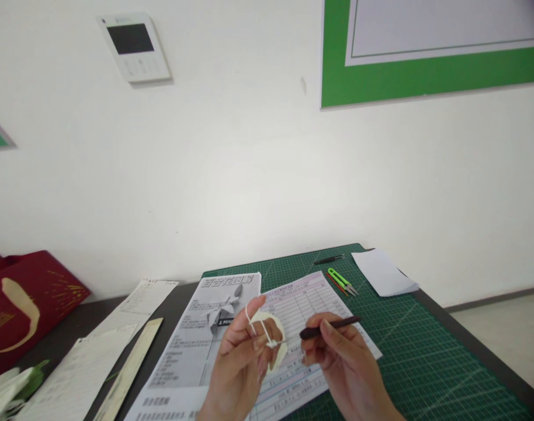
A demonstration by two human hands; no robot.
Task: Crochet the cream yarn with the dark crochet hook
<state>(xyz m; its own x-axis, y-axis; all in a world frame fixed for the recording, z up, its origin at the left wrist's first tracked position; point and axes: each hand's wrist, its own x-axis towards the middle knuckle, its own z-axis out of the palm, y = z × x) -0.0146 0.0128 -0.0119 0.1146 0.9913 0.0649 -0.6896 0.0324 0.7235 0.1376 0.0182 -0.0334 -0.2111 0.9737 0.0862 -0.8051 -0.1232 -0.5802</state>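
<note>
The small knot of white yarn [272,344] sits at the thumb and fingertips of the left hand [239,358], above the printed sheets; it lies to the left of the right hand [351,358], so the left hand is the nearer, touching it, while the right reaches it only through its tool; that tool is a slim metal crochet hook with a dark brown, rounded handle [344,322], its long axis running almost level across the view, the shaft pointing left to the knot and the handle's butt tipped slightly up to the right; whether the tip is through a loop is too small to tell.

The left hand is curled, thumb and fingers closed on the yarn, with a strand looped over the raised forefinger; the right hand has the handle pinched between thumb and fingers; a pale cream, rounded piece [279,358] shows behind the left fingers, its material unclear.

Beneath lie a white sheet printed with a table [293,301] and a grey flower-picture sheet [186,327]; farther out, on the green gridded cutting mat [425,351], rest lime-green thread snips [340,281].
</note>
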